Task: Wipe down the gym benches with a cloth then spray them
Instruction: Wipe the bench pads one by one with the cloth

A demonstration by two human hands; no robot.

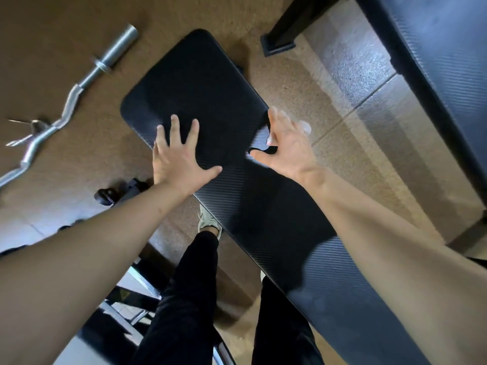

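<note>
While your left hand (181,159) lies flat on the black bench (210,83) with its fingers spread, your right hand (287,146) hovers at the pad's right edge, fingers bent and apart, grasping nothing. The bench runs diagonally from under you to its far end, and a second bench (434,48) stands at upper right. No cloth or spray bottle is in view, so I judge wiping is not under way. Your next move calls for getting the cloth, then sweeping the pad end to end.
</note>
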